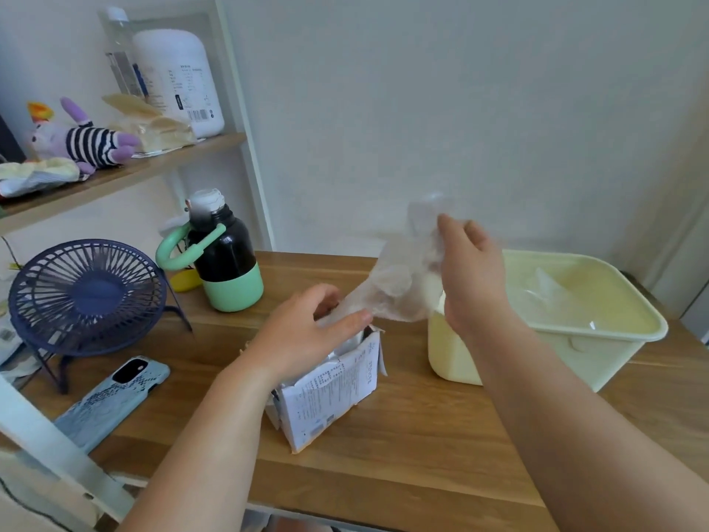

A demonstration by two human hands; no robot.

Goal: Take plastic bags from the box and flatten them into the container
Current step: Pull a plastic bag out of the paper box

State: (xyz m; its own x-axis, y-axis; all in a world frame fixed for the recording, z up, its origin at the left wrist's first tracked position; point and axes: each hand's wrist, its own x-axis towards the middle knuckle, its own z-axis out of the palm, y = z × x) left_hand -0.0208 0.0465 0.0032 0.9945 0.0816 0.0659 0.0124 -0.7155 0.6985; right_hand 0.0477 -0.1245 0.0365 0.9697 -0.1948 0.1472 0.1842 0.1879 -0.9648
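A small white printed cardboard box (330, 393) stands open near the middle of the wooden table. A thin translucent plastic bag (403, 278) stretches from the box's mouth up to the right. My left hand (307, 332) sits over the box's top and pinches the bag's lower end between thumb and fingers. My right hand (472, 270) is raised above the box and grips the bag's upper part. The pale yellow container (598, 332) stands to the right, and a clear bag (552, 297) lies inside it.
A black and green bottle (226, 259) stands behind the box. A blue desk fan (84, 297) and a phone (111, 401) lie at the left. A shelf with a plush toy (80, 140) and jars is at the upper left. A wall is close behind.
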